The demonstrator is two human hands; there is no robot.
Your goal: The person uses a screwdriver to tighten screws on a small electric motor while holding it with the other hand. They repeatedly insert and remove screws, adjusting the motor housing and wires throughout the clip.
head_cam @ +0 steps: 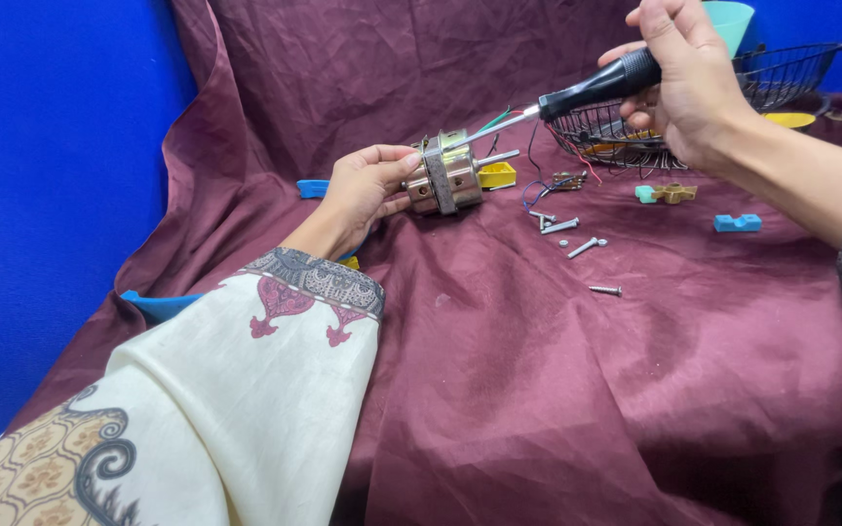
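Motor sits centre-frame on the cloth, lying on its side w/ shaft pointing right. Left hand clamps its left end. Right hand, upper right, is closed round the screwdriver — shaft slants down-left, tip at the motor's top. Loose screws lie just right.

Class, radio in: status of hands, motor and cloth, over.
Left hand steadies motor. Right hand holds screwdriver, tip at motor. Loose screws on cloth nearby.
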